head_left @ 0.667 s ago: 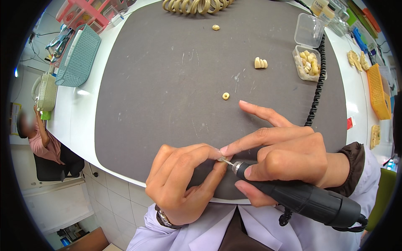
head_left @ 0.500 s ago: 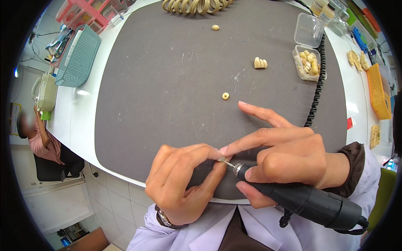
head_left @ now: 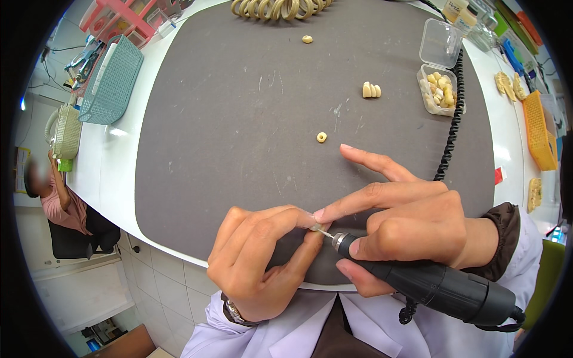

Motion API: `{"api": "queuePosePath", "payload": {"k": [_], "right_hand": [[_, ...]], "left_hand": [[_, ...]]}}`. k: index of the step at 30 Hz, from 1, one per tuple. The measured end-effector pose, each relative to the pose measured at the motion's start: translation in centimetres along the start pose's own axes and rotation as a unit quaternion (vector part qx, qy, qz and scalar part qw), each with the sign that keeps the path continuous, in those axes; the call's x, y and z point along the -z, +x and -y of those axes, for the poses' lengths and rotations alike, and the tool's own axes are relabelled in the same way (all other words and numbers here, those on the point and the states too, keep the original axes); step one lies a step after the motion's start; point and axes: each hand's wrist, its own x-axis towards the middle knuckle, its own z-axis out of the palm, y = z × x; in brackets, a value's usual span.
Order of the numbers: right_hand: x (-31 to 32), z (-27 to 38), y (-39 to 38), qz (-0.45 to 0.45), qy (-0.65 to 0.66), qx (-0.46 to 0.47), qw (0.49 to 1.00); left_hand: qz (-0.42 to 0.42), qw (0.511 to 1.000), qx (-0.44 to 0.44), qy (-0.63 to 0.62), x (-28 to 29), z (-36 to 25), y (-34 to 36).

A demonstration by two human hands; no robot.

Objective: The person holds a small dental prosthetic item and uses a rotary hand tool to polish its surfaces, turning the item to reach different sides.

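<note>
While the left hand (head_left: 253, 256) pinches a small pale piece (head_left: 316, 227) between thumb and forefinger, its tips nearly together, its other fingers bend loosely alongside. The right hand (head_left: 412, 224) is wrapped around the front of a black drill (head_left: 456, 292), its thumb on the near side. One right finger reaches left until its tip meets the left fingertips at the piece; another stretches out straight and apart, holding nothing. The thin drill bit (head_left: 325, 233) points left at the piece, but whether it is touching cannot be told. The piece is above the near edge of a grey mat (head_left: 221, 119).

Farther out on the mat are a ring-shaped bead (head_left: 322, 137), a row of joined teeth (head_left: 371, 90) to the far right, and a pale lump (head_left: 307, 39) beyond. An open clear box (head_left: 426, 95) of teeth stands at the far right, a coiled black cord (head_left: 450, 140) running beside it. A blue basket (head_left: 113, 83) stands far left on the white table (head_left: 113, 161), a yellow basket (head_left: 540, 134) on the right.
</note>
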Motion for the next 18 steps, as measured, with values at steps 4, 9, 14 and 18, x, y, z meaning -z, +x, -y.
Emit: {"api": "queuePosePath", "payload": {"k": [4,9,14,18], "right_hand": [[-0.02,0.01,0.09,-0.003,0.003,0.0,1.0],[0.02,0.06,0.09,-0.003,0.005,-0.003,1.0],[0.05,0.08,0.12,0.001,0.004,-0.005,1.0],[0.18,0.1,0.19,0.007,0.001,-0.007,1.0]], "left_hand": [[0.003,1.0,0.0,-0.002,0.05,-0.02,0.02],[0.006,1.0,0.001,-0.001,0.07,-0.01,0.0],[0.009,1.0,0.003,-0.003,0.11,-0.01,0.04],[0.009,1.0,0.001,-0.004,0.09,0.01,0.04]]}}
